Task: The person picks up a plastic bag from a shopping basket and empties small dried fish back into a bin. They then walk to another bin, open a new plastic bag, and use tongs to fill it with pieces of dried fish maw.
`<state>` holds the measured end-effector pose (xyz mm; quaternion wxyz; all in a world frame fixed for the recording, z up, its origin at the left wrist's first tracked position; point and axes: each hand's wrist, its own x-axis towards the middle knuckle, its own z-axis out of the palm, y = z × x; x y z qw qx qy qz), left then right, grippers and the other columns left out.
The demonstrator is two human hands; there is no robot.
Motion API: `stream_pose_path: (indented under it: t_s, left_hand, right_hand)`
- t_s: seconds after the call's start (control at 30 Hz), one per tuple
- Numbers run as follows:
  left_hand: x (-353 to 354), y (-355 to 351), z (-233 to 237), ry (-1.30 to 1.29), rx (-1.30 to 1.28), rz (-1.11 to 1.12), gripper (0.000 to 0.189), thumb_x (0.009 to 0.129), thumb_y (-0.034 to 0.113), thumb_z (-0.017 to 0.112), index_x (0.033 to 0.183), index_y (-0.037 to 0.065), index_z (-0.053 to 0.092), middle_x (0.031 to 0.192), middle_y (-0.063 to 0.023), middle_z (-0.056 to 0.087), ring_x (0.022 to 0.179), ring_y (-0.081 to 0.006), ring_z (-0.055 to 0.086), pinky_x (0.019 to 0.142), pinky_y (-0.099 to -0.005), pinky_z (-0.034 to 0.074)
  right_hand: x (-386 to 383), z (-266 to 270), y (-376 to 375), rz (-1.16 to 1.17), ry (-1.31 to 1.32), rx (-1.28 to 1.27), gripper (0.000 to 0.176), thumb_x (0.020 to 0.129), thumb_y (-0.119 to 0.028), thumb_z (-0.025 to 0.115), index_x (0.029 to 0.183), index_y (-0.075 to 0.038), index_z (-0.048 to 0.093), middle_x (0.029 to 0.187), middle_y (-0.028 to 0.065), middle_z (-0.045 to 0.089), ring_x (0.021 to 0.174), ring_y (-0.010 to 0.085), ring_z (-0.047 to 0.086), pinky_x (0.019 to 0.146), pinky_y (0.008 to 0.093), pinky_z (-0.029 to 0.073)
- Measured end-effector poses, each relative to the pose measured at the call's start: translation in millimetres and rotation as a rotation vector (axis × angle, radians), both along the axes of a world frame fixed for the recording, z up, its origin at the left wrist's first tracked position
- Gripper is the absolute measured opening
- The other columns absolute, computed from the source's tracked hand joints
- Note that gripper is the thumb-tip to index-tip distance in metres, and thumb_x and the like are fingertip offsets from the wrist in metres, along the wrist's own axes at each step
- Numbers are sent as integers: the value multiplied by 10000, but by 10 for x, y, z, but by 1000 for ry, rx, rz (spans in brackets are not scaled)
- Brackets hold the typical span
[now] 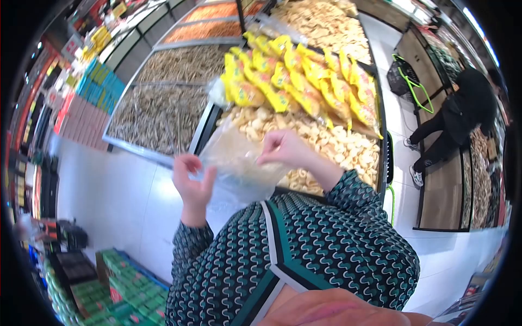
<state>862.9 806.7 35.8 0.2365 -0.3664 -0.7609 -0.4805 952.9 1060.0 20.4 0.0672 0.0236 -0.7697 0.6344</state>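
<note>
A clear plastic bag [235,165] hangs in front of my chest, over the near edge of a bin of pale ring-shaped dried food [353,155]. My right hand [287,150] has its fingers closed in a pinch at the bag's right side. To the left of the bag is my left hand [192,182], its thumb and curled fingers apart with nothing visible between them. Several yellow packaged bags [293,76] lie in rows across the bin, beyond both hands. Whether anything is inside the clear bag I cannot make out.
Dried fish [157,108] fill a bin at the left, with orange dried goods [209,30] behind. A person in black [462,114] stands at the right, near a black basket with green handles [399,76]. Stacked green boxes [128,285] stand at lower left.
</note>
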Motion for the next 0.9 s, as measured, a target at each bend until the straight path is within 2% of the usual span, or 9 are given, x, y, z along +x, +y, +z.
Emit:
stream_pose_path:
  t_s: [0.1, 0.33, 0.4, 0.53, 0.63, 0.7, 0.73, 0.8, 0.9]
  left_hand:
    - [299, 225, -95, -573, -154, -196, 278, 784, 189, 735, 939, 14, 585, 726, -37, 617, 569, -142, 563, 539, -261, 450]
    - [338, 195, -782, -720, -330, -227, 141, 911, 157, 571, 933, 21, 604, 845, -85, 699, 655, -166, 651, 572, -275, 491]
    - [454, 204, -740, -1301, 341, -49, 127, 936, 139, 508, 933, 52, 601, 801, -65, 683, 619, -182, 636, 549, -286, 490]
    - [293, -99, -1000, -1578, 891, 19, 114, 945, 125, 470, 956, 79, 573, 726, -41, 631, 558, -162, 577, 497, -265, 446]
    - [70, -613, -1665, -1603, 989, -698, 98, 954, 134, 469, 1002, 87, 539, 661, -10, 559, 523, -131, 505, 470, -234, 388]
    - [299, -539, -1327, -1480, 625, -141, 109, 952, 164, 492, 898, 88, 550, 620, 18, 499, 504, -92, 422, 458, -231, 327]
    - [402, -495, -1254, -1475, 627, -138, 109, 952, 164, 492, 898, 88, 550, 620, 18, 499, 504, -92, 422, 458, -231, 327]
    - [546, -454, -1160, -827, -219, 60, 142, 940, 203, 530, 870, 81, 547, 611, 20, 486, 510, -73, 396, 462, -234, 301]
    - [514, -663, -1411, -733, -372, 211, 150, 907, 192, 585, 939, 50, 547, 605, 19, 474, 530, -75, 399, 478, -243, 317]
  right_hand:
    - [-3, -262, -326, -56, 33, 125, 380, 661, -283, 850, 623, -82, 530, 576, 14, 551, 555, 115, 535, 516, 283, 413]
    - [119, -564, -573, 17, 18, 267, 421, 725, -352, 783, 618, -70, 490, 547, 85, 499, 499, 199, 487, 495, 336, 396]
    - [85, -767, -573, 6, -81, 221, 382, 773, -293, 731, 623, -53, 473, 540, 93, 485, 506, 185, 523, 482, 361, 391]
    - [43, -1124, -526, -96, 60, 521, 353, 854, -238, 643, 620, -42, 467, 531, 97, 450, 527, 180, 561, 489, 369, 410]
    - [-111, -1428, -515, -152, 62, 467, 210, 881, -140, 559, 692, -55, 526, 561, 83, 485, 581, 174, 608, 503, 379, 436]
    - [-290, -1678, -567, -267, -141, -541, 81, 877, -74, 516, 831, -69, 582, 668, 60, 559, 602, 189, 614, 514, 382, 450]
    - [-298, -1552, -534, -261, -139, -543, 81, 877, -74, 516, 831, -69, 582, 668, 60, 559, 602, 189, 614, 514, 382, 450]
    - [-308, -1106, -443, -281, -581, -981, 106, 848, -2, 510, 899, -41, 594, 749, 37, 575, 638, 190, 582, 587, 341, 494]
    - [-380, -1090, -466, -198, -571, -796, 100, 877, -54, 534, 941, -46, 611, 735, 25, 563, 667, 174, 568, 605, 303, 478]
